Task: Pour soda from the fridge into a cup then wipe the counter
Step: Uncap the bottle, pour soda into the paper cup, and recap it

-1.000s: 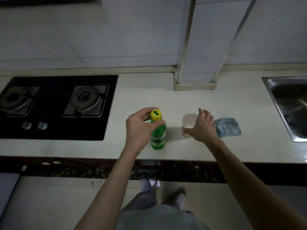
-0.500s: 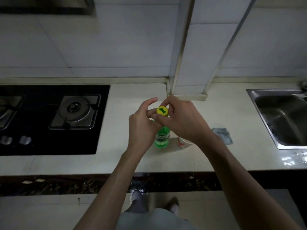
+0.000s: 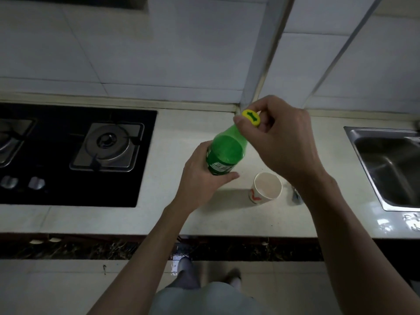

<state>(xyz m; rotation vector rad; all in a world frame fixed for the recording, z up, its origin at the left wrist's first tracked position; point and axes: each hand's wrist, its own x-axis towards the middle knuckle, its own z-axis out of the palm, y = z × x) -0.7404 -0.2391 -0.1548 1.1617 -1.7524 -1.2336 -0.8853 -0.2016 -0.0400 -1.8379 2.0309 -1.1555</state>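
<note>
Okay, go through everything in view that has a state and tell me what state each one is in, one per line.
soda bottle: tilted, capped, partly full
yellow cap: on the bottle
left hand: grips the bottle body
right hand: pinches the cap
paper cup: upright on the counter, looks empty
gas burner: no flame
cloth: mostly hidden behind the right forearm

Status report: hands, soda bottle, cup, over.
Left hand grips green bottle, tilted. Right hand pinches yellow cap, still on. Paper cup upright on counter, looks empty. Cloth mostly hidden behind right wrist.
</note>
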